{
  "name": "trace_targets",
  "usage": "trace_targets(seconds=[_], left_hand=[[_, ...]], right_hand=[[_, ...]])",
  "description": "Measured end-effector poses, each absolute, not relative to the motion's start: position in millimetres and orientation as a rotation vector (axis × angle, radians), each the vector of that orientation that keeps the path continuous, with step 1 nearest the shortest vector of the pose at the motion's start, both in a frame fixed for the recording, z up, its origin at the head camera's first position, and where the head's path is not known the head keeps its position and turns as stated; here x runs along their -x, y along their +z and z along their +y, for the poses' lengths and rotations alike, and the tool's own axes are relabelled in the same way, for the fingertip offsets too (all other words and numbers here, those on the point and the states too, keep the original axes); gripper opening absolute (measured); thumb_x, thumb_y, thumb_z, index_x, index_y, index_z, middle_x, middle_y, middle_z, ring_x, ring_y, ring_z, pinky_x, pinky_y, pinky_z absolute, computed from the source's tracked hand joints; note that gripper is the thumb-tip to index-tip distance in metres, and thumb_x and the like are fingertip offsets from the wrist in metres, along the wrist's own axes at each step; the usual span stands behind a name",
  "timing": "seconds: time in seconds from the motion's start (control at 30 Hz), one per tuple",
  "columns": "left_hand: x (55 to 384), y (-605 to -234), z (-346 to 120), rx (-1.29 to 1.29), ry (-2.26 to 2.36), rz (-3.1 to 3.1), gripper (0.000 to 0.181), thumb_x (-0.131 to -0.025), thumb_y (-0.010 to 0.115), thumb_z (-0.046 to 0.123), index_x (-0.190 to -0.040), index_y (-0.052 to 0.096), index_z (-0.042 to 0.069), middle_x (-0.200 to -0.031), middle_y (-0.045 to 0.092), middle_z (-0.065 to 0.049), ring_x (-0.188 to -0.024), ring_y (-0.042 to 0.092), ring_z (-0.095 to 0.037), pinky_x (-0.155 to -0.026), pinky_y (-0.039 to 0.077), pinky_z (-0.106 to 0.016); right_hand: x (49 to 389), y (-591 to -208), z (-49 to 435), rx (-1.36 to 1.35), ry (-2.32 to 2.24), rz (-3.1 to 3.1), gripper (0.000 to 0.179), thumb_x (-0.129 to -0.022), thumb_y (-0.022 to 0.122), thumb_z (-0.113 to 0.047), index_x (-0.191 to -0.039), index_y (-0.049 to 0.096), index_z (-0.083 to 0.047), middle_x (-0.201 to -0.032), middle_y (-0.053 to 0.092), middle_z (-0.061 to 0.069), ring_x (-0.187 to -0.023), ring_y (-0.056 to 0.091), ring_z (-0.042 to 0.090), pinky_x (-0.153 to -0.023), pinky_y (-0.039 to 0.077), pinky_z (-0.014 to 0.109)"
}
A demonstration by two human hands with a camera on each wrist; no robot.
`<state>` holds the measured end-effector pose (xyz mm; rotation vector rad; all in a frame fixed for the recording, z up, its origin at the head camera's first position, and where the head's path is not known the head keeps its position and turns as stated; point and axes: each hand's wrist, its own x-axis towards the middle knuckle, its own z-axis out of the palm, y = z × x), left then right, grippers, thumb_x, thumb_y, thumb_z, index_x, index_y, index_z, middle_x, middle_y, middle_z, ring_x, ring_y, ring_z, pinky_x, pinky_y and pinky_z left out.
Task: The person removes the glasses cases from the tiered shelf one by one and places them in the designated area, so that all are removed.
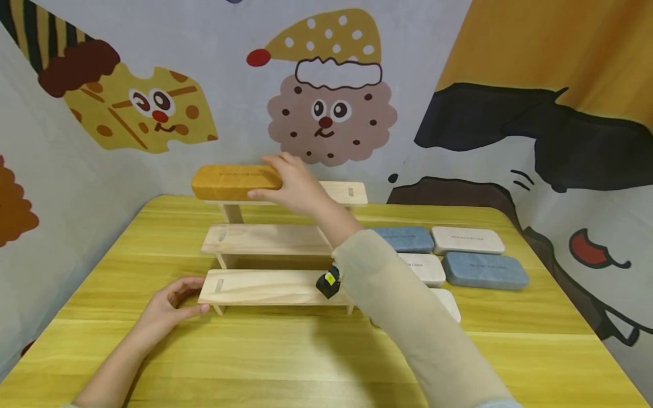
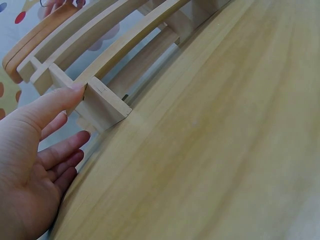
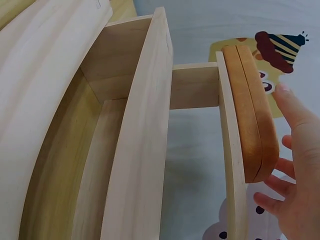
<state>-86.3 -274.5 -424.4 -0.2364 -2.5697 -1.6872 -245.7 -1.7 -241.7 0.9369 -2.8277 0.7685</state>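
A three-tier wooden step shelf (image 1: 275,287) stands on the table. On its top tier, at the left, lies a closed orange glasses case (image 1: 224,182). My right hand (image 1: 296,184) is at the case's right end, with the thumb in front and fingers above in the head view. In the right wrist view, a gap shows between this hand's thumb and the orange case (image 3: 250,115), and its fingers are spread loosely. My left hand (image 1: 165,309) is beside the lowest tier's left end. Its thumb (image 2: 65,97) touches the front corner; the other fingers are loosely bent.
Right of the shelf lie several more cases: a blue case (image 1: 487,271), a white case (image 1: 467,240), another blue case (image 1: 408,238) and other white ones partly hidden by my right sleeve (image 1: 408,306). A cartoon-printed cloth (image 1: 234,34) hangs behind the table (image 1: 255,357).
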Motion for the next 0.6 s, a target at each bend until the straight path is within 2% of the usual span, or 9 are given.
trace_targets(seconds=[0.23, 0.6], left_hand=[[85, -423, -275, 0.242, -1.686, -2.564, 0.049, -0.083, 0.076, 0.009, -0.126, 0.054, -0.003, -0.118, 0.061, -0.005, -0.106, 0.052, 0.000, -0.089, 0.039, -0.013], [86, -424, -274, 0.248, -1.693, -2.559, 0.050, -0.083, 0.076, 0.008, -0.126, 0.054, -0.004, -0.117, 0.061, -0.003, -0.105, 0.052, 0.000, -0.087, 0.041, -0.013]], right_hand=[[248, -244, -12, -0.971, 0.735, -2.843, 0.084, -0.081, 0.062, -0.064, -0.148, 0.036, -0.020, -0.146, 0.035, 0.002, -0.133, 0.030, 0.020, -0.109, 0.028, 0.035], [250, -252, -16, -0.936, 0.728, -2.918, 0.088, -0.082, 0.060, -0.064, -0.152, 0.027, -0.021, -0.151, 0.027, 0.005, -0.135, 0.026, 0.023, -0.109, 0.028, 0.041]])
